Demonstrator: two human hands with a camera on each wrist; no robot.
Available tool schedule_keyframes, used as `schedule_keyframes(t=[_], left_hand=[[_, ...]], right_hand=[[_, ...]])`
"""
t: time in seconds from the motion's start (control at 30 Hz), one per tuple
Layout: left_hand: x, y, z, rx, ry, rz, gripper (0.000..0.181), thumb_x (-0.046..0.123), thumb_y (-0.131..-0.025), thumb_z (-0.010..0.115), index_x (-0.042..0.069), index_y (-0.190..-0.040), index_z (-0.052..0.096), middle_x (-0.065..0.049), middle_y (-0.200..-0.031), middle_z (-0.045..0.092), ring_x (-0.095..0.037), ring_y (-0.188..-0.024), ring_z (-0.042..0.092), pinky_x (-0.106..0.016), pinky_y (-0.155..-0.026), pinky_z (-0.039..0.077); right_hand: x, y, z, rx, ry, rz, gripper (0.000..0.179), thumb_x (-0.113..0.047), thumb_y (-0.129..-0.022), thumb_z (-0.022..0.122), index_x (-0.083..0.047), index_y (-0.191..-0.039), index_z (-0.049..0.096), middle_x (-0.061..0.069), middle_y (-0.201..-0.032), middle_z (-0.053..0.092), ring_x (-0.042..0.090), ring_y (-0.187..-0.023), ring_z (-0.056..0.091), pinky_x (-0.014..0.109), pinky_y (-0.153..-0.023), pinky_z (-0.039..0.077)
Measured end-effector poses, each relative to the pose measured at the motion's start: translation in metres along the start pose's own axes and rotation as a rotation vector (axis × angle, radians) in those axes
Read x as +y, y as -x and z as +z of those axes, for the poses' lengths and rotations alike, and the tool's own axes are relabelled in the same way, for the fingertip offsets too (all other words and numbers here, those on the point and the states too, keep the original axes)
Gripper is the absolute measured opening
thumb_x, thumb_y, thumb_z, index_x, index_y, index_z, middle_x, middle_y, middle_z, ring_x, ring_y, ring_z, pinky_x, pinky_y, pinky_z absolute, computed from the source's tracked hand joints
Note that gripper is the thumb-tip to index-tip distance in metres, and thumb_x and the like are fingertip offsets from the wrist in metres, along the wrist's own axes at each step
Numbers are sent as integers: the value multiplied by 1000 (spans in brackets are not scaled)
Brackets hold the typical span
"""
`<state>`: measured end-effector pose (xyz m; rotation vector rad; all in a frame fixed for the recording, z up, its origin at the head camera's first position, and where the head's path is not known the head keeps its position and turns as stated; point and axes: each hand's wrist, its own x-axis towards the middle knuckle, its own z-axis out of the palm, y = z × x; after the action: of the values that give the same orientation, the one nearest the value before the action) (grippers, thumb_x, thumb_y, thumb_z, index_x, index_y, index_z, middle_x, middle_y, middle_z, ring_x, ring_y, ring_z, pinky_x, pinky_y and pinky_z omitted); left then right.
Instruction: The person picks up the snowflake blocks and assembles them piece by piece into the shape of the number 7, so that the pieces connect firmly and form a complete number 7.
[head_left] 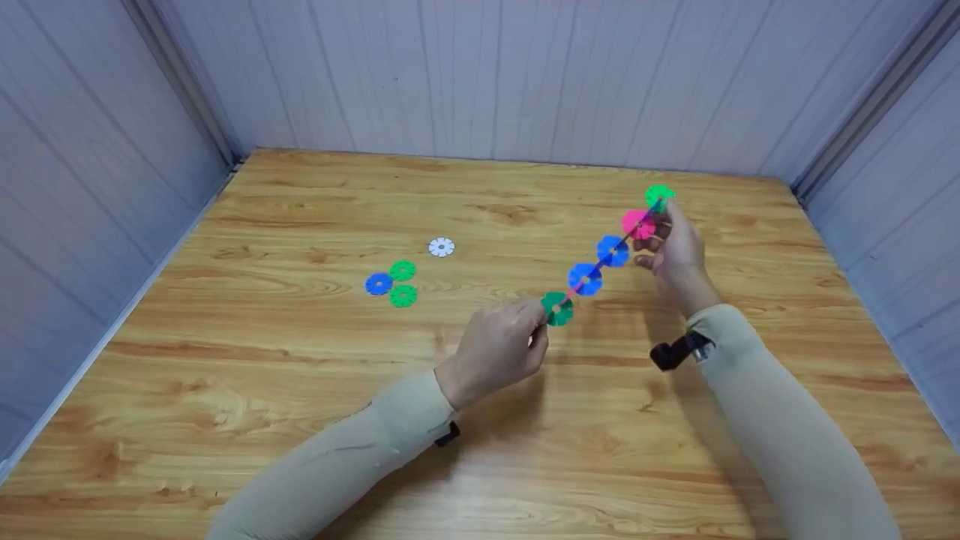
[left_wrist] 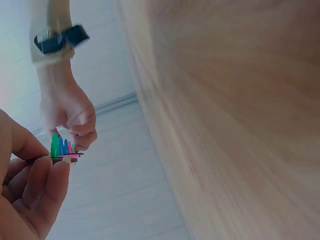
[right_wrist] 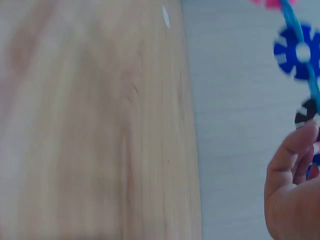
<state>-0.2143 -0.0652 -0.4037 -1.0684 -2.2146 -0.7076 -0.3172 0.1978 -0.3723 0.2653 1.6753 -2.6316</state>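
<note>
A chain of notched plastic discs (head_left: 585,280) runs diagonally above the table, its green, blue and pink discs linked by others seen edge-on. My left hand (head_left: 496,346) pinches the near green disc (head_left: 558,309) between thumb and fingers. At the far end, by another green disc (head_left: 659,196), my right hand (head_left: 684,259) holds the chain, its lower fingers loosely bent beside the pink disc (head_left: 637,224). The left wrist view shows the discs nearly edge-on, in front of the left fingers (left_wrist: 42,187). In the right wrist view a blue disc (right_wrist: 287,52) stands above the right thumb (right_wrist: 295,150).
On the wooden table (head_left: 300,375), left of the hands, lie two loose green discs (head_left: 403,271) and a blue disc (head_left: 373,284) close together. A white disc (head_left: 441,247) lies a little farther back. Pale panel walls (head_left: 465,82) enclose the back and sides.
</note>
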Motion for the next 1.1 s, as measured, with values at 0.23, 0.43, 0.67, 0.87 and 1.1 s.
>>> schedule_keyframes(t=[0.23,0.43,0.67,0.87,1.1], left_hand=[[1,5,-1,24,-29,16,16,-2,-86,63,8,-77,54,0,-67,55,-10,-54,49,-22,-44,38],[1,3,1,40,3,13,17,-6,-88,61,6,-77,56,-2,-66,53,-10,-54,48,-23,-45,40],[6,3,-1,33,39,-3,16,-5,-85,63,6,-76,57,-1,-66,54,-9,-54,47,-21,-47,40],[13,6,-2,-25,75,-59,13,0,-82,66,9,-75,59,2,-66,59,-7,-55,53,-20,-48,43],[27,4,-6,-308,257,-317,14,23,-90,72,10,-89,67,8,-67,65,0,-55,55,-17,-48,41]], right_hand=[[-1,-16,-19,66,40,-57,34,-29,-107,44,-8,-81,50,-1,-56,50,7,-42,40,19,-39,32],[5,-17,-24,45,19,-75,27,-19,-107,40,-5,-85,48,-1,-53,50,5,-39,40,17,-37,30],[4,-14,-17,92,-17,-157,29,-21,-107,43,-4,-85,49,0,-54,49,6,-40,41,17,-36,31],[9,-14,-13,72,31,-212,32,-24,-105,49,-2,-83,46,1,-55,48,9,-39,44,19,-35,35],[13,-14,-19,55,78,-161,32,-28,-103,54,0,-89,46,1,-59,48,8,-41,45,20,-35,38]])
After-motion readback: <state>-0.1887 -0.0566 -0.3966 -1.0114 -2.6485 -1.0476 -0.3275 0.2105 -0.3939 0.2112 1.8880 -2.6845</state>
